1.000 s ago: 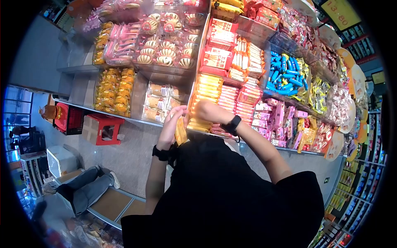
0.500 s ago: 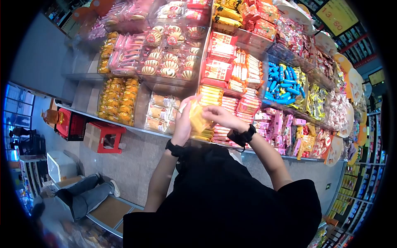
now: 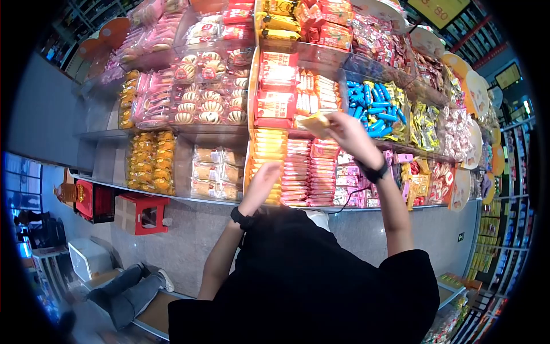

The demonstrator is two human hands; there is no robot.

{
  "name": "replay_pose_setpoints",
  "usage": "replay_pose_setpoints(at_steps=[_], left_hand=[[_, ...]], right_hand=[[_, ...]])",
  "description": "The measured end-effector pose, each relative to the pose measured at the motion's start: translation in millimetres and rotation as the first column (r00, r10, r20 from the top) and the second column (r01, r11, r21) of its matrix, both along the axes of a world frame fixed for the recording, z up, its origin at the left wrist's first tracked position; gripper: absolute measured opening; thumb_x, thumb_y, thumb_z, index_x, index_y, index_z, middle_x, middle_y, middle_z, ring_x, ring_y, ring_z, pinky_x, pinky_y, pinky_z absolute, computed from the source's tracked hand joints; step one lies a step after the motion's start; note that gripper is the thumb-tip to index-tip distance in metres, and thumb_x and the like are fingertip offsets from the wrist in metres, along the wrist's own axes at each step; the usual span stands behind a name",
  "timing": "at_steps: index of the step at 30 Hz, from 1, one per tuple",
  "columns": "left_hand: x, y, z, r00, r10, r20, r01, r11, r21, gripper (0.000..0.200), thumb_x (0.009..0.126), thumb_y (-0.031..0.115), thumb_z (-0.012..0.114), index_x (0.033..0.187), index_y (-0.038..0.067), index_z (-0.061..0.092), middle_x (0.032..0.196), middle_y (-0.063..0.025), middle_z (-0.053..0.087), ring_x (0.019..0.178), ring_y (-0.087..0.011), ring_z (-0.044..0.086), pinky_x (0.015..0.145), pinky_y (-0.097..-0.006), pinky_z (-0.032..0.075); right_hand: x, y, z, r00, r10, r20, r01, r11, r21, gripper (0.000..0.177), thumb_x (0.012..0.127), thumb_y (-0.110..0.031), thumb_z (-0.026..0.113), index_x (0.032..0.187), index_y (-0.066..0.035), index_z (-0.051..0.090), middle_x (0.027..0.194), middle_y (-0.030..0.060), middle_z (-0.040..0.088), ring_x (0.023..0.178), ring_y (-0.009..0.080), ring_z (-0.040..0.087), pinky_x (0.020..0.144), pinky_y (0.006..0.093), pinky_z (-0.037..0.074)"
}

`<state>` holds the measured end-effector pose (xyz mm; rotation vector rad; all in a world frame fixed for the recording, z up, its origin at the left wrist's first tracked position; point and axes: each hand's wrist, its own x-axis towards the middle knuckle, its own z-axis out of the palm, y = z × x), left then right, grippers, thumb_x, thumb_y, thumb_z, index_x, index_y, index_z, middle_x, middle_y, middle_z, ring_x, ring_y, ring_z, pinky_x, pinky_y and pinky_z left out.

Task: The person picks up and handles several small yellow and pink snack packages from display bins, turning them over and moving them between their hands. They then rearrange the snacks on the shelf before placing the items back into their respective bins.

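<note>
My right hand (image 3: pixel 345 131) is shut on a yellow packet (image 3: pixel 315 124), raised in front of the red and orange packets (image 3: pixel 277 103). Over the lower bin of yellow packets (image 3: pixel 267 150) is my left hand (image 3: pixel 263 182), blurred, its fingers pointing up and to the right; whether it grips anything is not clear. Pink packets (image 3: pixel 322 172) are stacked just right of the yellow ones. Blue-wrapped sweets (image 3: pixel 379 109) lie in a bin to the right of my right hand.
Packs of striped buns (image 3: pixel 211 103) and wrapped cakes (image 3: pixel 215 172) fill bins on the left. A red stool (image 3: pixel 150 213) stands on the floor below. At the lower left are a person's legs (image 3: pixel 134 292). Price signs (image 3: pixel 440 10) rise at the upper right.
My hands have moved apart. The right has gone up and to the right with the yellow packet; the left has let go of it and sits lower. The view has shifted to the right.
</note>
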<state>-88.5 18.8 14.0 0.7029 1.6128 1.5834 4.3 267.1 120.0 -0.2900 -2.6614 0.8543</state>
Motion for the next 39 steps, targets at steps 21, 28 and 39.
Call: replay_pose_setpoints(at_steps=[21,28,39], left_hand=[[-1.0,1.9,-9.5,1.000,-0.013,0.006,0.014,0.999,-0.050,0.024,0.090,0.013,0.047,0.110,0.001,0.049,0.107,-0.0085,0.056,0.103,-0.0163,0.052,0.090,-0.0279,0.039],[2.6,4.2,-7.9,0.999,-0.018,0.034,0.019,0.999,-0.047,0.024,0.090,0.013,0.046,0.110,0.000,0.050,0.106,-0.0083,0.057,0.102,-0.0155,0.052,0.090,-0.0264,0.039],[3.6,12.9,-6.7,0.996,-0.061,0.071,0.063,0.997,-0.032,0.022,0.090,0.010,0.045,0.110,0.000,0.050,0.105,-0.0068,0.056,0.095,-0.0116,0.052,0.086,-0.0244,0.041]], right_hand=[[-40.9,-18.5,-139.5,0.988,-0.144,0.058,0.092,0.845,0.527,0.009,0.066,-0.004,0.054,0.075,-0.004,0.056,0.076,0.0086,0.056,0.076,0.0245,0.056,0.057,0.0361,0.049],[-38.5,-27.2,-147.8,0.990,-0.074,0.120,0.005,0.868,0.496,0.016,0.066,-0.003,0.053,0.083,-0.002,0.053,0.084,0.0093,0.053,0.087,0.0247,0.053,0.066,0.0337,0.048],[-34.5,-29.3,-156.9,0.997,-0.055,-0.058,0.079,0.807,0.585,0.017,0.071,-0.013,0.051,0.087,-0.008,0.052,0.085,0.0050,0.048,0.084,0.0186,0.050,0.069,0.0315,0.041]])
